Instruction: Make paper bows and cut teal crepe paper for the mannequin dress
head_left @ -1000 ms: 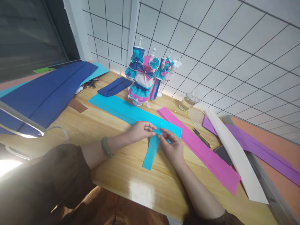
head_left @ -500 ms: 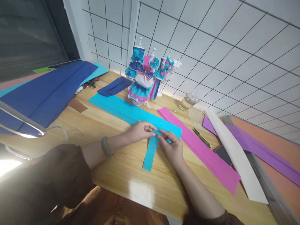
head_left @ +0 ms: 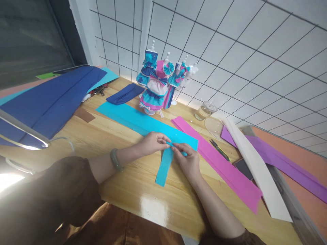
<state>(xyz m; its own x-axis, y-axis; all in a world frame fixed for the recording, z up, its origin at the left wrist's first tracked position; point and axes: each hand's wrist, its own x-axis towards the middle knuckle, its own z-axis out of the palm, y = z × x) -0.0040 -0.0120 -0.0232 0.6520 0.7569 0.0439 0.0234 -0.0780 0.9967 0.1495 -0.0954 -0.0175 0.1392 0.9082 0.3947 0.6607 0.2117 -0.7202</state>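
Note:
Between my two hands is the upper end of a narrow turquoise crepe paper strip [head_left: 164, 168], its tail hanging down toward the table's front. My left hand [head_left: 154, 142] pinches that end from the left. From the right, my right hand [head_left: 187, 157] grips it between thumb and fingers, close to the left fingertips. The small pinched part looks folded, though the fingers partly hide it. Behind the hands lies a wide turquoise crepe paper sheet [head_left: 143, 120], running from upper left to right.
Beyond the sheet stand several mini dress forms [head_left: 153, 85] in paper dresses. To the right lie a pink paper strip [head_left: 219, 163], yellow-black snips [head_left: 220, 149], a white strip [head_left: 258, 170] and a glass cup [head_left: 205, 110]. Dark blue paper [head_left: 51, 98] covers the left side.
The pinched end of the strip looks slightly narrower between my fingertips. Both hands stay in nearly the same place.

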